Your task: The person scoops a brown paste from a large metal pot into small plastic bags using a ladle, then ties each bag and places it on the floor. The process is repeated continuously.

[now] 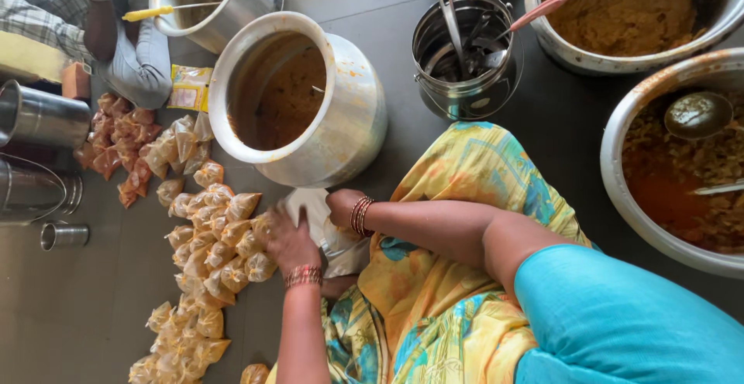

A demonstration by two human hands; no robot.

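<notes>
both hands' fingers (273, 225) press the white plastic bag (314, 207) beneath them.

Yellow sachet (189, 87) beside pot; tied curry pouches (213, 233) on floor.

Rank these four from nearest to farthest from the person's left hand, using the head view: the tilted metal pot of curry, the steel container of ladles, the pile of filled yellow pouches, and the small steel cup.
1. Pile of filled yellow pouches: touching the left hand.
2. Tilted metal pot of curry: just above the hand.
3. Small steel cup and steel container of ladles: cup far left, container upper right; too close to call.
</notes>
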